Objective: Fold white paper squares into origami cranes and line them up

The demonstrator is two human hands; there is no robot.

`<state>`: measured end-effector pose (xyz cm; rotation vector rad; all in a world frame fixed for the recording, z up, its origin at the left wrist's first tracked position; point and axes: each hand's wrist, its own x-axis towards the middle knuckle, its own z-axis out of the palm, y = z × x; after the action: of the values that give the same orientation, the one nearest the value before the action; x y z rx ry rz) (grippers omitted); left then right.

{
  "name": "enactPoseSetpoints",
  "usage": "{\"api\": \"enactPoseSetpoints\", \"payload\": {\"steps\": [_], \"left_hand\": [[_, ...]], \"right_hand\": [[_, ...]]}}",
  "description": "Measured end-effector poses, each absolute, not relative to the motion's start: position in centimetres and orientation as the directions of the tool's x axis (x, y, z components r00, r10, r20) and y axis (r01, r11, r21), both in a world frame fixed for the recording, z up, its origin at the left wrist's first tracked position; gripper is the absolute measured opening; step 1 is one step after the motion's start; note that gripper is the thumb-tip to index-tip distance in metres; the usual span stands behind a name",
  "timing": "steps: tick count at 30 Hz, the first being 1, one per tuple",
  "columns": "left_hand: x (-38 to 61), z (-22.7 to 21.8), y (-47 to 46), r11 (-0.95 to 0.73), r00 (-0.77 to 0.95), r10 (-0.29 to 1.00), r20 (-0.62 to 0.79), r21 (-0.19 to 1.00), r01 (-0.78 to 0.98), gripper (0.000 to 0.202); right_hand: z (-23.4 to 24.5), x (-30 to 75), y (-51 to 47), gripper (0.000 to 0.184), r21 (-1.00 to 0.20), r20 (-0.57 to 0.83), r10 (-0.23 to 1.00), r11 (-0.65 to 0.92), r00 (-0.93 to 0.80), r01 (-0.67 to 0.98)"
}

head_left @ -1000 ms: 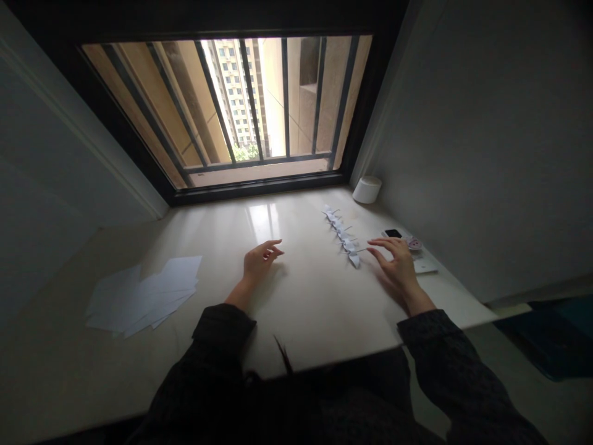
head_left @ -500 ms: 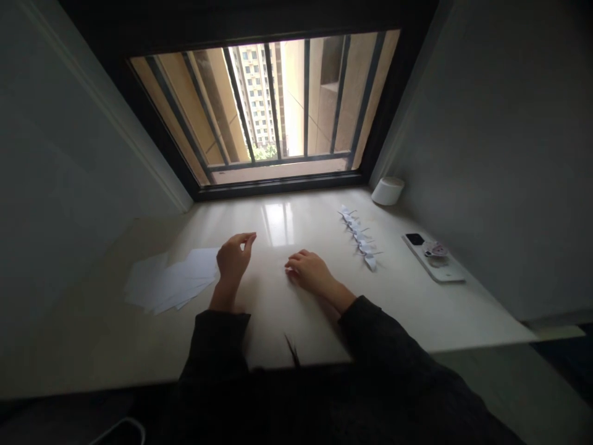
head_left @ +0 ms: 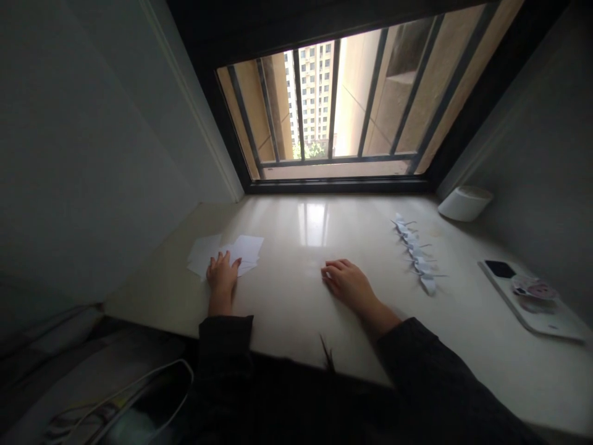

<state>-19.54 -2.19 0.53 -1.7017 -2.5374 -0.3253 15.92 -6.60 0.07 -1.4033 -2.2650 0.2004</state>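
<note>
Several loose white paper sheets (head_left: pixel 250 247) lie spread at the left of the pale sill. On their near part rests my left hand (head_left: pixel 223 272), fingers spread and touching the paper. My right hand (head_left: pixel 348 284) lies on the bare surface right of the middle, its fingers curled down. Whatever is under those fingers, if anything, is hidden. To the right of it runs a row of small folded paper cranes (head_left: pixel 414 250), set close together in a slanting line.
A white phone (head_left: pixel 532 306) with a round grip lies at the far right. Behind it, a white rounded object (head_left: pixel 466 203) stands by the wall. A barred window (head_left: pixel 333 179) closes off the back. A white cable (head_left: pixel 180 364) loops below the sill's front edge.
My left hand has gone from a raised pinch over the bare sill to lying spread on the paper sheets. My right hand keeps its place on the sill. The view has turned left.
</note>
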Motion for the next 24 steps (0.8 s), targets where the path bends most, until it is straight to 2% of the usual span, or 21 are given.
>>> {"api": "enactPoseSetpoints", "payload": {"steps": [3, 5, 7, 9, 13, 16, 19, 24], "left_hand": [[-18.0, 1.0, -2.0, 0.363, -0.397, 0.871, 0.29, 0.167, 0.917, 0.057], [-17.6, 1.3, -1.5, 0.415, -0.464, 0.821, 0.332, 0.21, 0.885, 0.067], [-18.3, 1.3, -0.9, 0.537, -0.6, 0.752, 0.273, 0.273, 0.798, 0.078], [-20.1, 1.2, -0.1, 0.645, -0.707, 0.683, 0.185, 0.303, 0.702, 0.078], [-24.6, 0.6, 1.5, 0.628, -0.665, 0.697, 0.268, 0.218, 0.747, 0.074], [-26.4, 0.2, 2.2, 0.626, -0.654, 0.726, 0.213, 0.187, 0.757, 0.068], [-26.6, 0.0, 2.3, 0.615, -0.639, 0.735, 0.228, 0.174, 0.769, 0.059], [-26.3, 0.3, 2.2, 0.615, -0.643, 0.737, 0.21, 0.187, 0.766, 0.056]], "right_hand": [[0.2, 16.0, -6.7, 0.02, -0.363, 0.311, 0.877, 0.467, -0.368, 0.806], [0.2, 16.1, -6.7, 0.02, -0.369, 0.308, 0.877, 0.468, -0.37, 0.803], [0.1, 16.1, -6.7, 0.02, -0.373, 0.306, 0.877, 0.468, -0.37, 0.801], [0.1, 16.1, -6.6, 0.021, -0.376, 0.306, 0.878, 0.468, -0.369, 0.8], [0.0, 16.2, -6.6, 0.021, -0.378, 0.312, 0.877, 0.468, -0.366, 0.799], [0.1, 16.1, -6.5, 0.02, -0.38, 0.315, 0.876, 0.469, -0.366, 0.797], [0.2, 16.1, -6.4, 0.019, -0.383, 0.315, 0.878, 0.465, -0.36, 0.798], [0.3, 16.1, -6.5, 0.019, -0.385, 0.314, 0.88, 0.461, -0.356, 0.8]]}}
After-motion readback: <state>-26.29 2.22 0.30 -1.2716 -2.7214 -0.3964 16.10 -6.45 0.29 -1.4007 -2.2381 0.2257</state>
